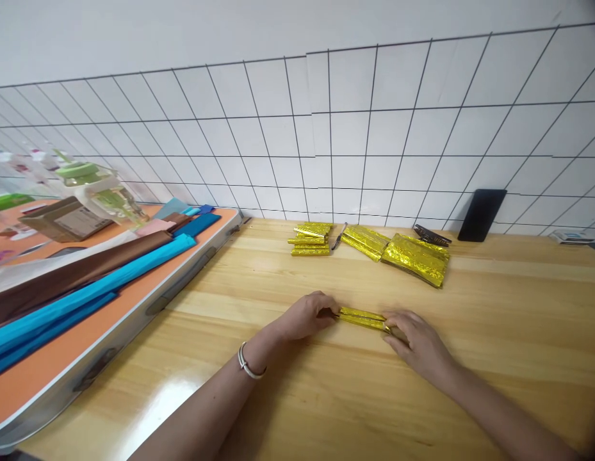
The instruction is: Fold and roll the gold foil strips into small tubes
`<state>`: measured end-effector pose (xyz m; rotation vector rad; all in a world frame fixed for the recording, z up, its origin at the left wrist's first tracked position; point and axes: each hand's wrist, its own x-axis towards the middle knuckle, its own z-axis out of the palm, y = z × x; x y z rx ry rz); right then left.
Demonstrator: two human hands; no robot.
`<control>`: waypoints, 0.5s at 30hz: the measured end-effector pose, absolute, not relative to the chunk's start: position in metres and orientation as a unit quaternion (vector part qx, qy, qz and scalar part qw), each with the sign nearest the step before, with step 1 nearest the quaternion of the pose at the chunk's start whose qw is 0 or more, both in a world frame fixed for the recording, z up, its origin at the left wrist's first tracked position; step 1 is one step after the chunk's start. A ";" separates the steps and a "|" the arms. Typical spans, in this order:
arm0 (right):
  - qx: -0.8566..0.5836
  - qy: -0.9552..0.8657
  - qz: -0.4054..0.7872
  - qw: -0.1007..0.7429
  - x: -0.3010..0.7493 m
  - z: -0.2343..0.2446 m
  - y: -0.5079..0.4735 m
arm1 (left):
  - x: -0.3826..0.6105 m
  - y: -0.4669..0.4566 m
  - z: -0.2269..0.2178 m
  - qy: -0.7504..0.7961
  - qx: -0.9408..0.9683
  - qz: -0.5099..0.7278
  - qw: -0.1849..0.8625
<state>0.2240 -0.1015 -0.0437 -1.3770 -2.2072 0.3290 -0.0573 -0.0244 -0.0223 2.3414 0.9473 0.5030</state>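
Observation:
A narrow folded strip of gold foil paper (360, 317) lies on the wooden table (494, 333) between my hands. My left hand (307, 315) pinches its left end, fingers closed; a silver bangle sits on that wrist. My right hand (415, 339) presses and grips the strip's right end. Farther back lie a small pile of finished gold folded strips (310, 240) and two stacks of flat gold foil sheets (415, 258), with a thin dark tool (339, 235) between the pile and the sheets.
An orange board (61, 358) at the left carries rolled blue and brown paper (86, 282), a cardboard box (64, 219) and a green-lidded bottle (100, 189). A black phone (481, 214) leans on the tiled wall. A dark flat item (431, 235) lies near it.

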 end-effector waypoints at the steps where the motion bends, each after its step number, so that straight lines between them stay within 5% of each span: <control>1: -0.511 -0.808 0.123 0.265 0.224 -0.045 -0.102 | -0.058 -0.025 -0.023 0.342 0.876 0.192 0.281; 15: -0.527 -0.780 0.147 0.303 0.220 -0.043 -0.094 | -0.048 -0.035 -0.038 0.357 0.860 0.262 0.252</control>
